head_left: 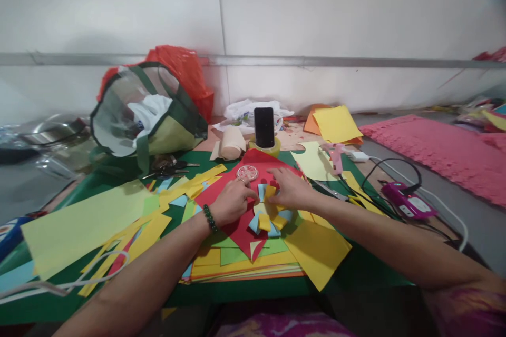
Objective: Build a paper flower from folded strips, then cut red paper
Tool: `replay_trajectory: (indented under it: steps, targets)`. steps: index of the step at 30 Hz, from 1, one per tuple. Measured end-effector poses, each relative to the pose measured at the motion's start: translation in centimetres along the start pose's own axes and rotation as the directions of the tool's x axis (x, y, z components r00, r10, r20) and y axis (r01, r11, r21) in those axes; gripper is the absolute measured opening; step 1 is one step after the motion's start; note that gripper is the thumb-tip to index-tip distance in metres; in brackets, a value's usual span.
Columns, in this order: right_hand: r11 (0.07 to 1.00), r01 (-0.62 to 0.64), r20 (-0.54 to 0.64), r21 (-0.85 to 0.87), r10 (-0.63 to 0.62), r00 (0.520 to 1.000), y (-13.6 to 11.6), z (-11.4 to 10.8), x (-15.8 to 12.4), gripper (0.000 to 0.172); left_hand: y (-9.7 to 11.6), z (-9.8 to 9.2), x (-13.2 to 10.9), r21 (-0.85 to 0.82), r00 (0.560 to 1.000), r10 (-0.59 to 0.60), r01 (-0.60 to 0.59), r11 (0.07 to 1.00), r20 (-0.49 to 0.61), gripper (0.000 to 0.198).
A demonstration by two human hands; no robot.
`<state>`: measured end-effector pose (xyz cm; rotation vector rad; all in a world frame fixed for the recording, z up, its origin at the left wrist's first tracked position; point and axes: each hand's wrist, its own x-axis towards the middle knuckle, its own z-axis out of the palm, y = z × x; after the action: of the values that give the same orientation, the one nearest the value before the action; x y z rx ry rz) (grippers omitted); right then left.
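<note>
Fingers of my left hand [233, 202] curl loosely, my right hand [291, 189] arches half-open; any grip, I can't tell. At the left's four o'clock, the yellow-and-blue folded-paper rosette [264, 221] wants light, even steadying on the red paper sheet [243, 234].

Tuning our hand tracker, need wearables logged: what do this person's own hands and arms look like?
Left hand: no glove; dark green round-bead bracelet at the wrist, possibly a ring, too small to be sure. No sleeve visible on that arm. Right hand: no glove, wrist without a bracelet; pinkish-purple patterned sleeve further up, forearm uncovered.
</note>
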<state>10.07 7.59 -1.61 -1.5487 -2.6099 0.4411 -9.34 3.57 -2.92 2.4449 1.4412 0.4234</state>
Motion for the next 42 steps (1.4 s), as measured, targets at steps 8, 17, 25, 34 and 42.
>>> replay_trajectory:
  steps: [8,17,25,34,42]
  targets:
    - [0.999,-0.032,0.073,0.009,0.031,0.997,0.0,-0.6,0.2,0.07,0.2,0.6,-0.4,-0.03,0.99,-0.11,0.108,0.994,-0.088,0.027]
    - [0.984,-0.055,0.238,0.168,0.014,0.971,1.3,-1.8,1.2,0.037,0.3,0.8,-0.6,-0.179,0.982,-0.167,0.149,0.973,-0.091,0.014]
    - [0.855,0.041,0.166,0.518,-0.147,0.975,0.9,-1.2,0.9,0.031,-0.4,1.3,-0.5,-0.401,0.969,-0.245,0.212,0.891,-0.034,0.038]
    - [0.639,0.367,-0.289,0.676,-0.228,0.93,-2.8,-5.0,3.0,0.033,0.1,0.2,-0.7,-0.987,0.919,-0.37,0.158,0.032,0.135,0.04]
    - [0.433,0.318,-0.361,0.843,0.019,0.932,-1.2,-2.6,3.7,0.057,-0.7,0.9,0.2,-0.981,0.793,-0.61,-0.118,-0.151,-0.001,0.028]
